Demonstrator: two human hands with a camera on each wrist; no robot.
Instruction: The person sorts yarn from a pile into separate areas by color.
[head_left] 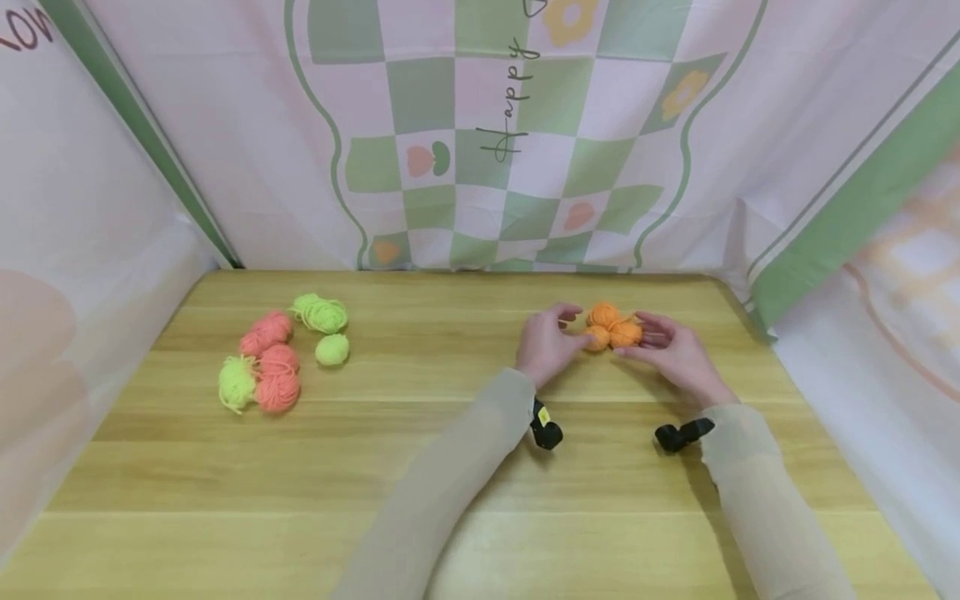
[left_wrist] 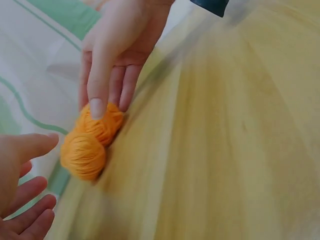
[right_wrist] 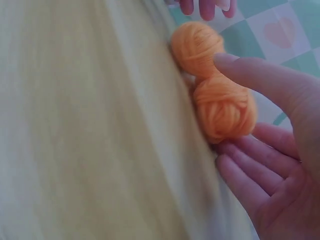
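Observation:
Three orange yarn balls (head_left: pixel 626 335) sit in a tight cluster on the wooden table, toward its back right. On the cluster's left side is my left hand (head_left: pixel 549 343), thumb and fingers spread. A gap shows between that hand (left_wrist: pixel 20 180) and the nearer orange ball (left_wrist: pixel 84 156) in the left wrist view. My right hand (head_left: pixel 678 357) is at the right side, its fingers extended beside the right-hand ball. From the right wrist, its thumb (right_wrist: pixel 250 72) reaches over the balls and its other fingers lie beside the lower ball (right_wrist: pixel 226 111). Only two balls show clearly in each wrist view.
On the table's left side lie coral-pink yarn balls (head_left: pixel 277 390) and yellow-green yarn balls (head_left: pixel 332 350) in a loose group. A printed cloth (head_left: pixel 480 200) hangs along the table's back edge, with more cloth at both sides. Black wrist cameras (head_left: pixel 684 435) sit below the hands.

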